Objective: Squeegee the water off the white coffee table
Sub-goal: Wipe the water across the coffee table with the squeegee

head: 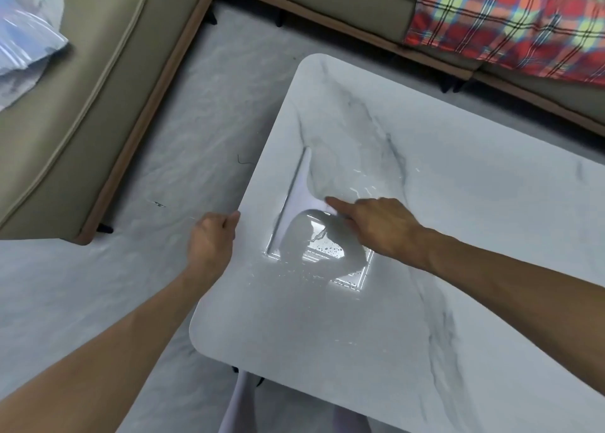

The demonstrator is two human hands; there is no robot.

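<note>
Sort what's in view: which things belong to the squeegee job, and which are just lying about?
In the job: squeegee, held by the right hand; water; white coffee table; left hand at its edge.
Lying about: beige sofa; plaid blanket; plastic bag.

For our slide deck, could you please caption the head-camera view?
Right hand holds a white squeegee on the wet marbled coffee table, left hand curled at its edge.

The desk [491, 203] top is glossy, grey-veined marble-look stone, wet beside the white plastic squeegee [301, 188]. The sofa [98, 88] looks smooth leather; the plaid blanket [510, 20], woven cloth.
</note>
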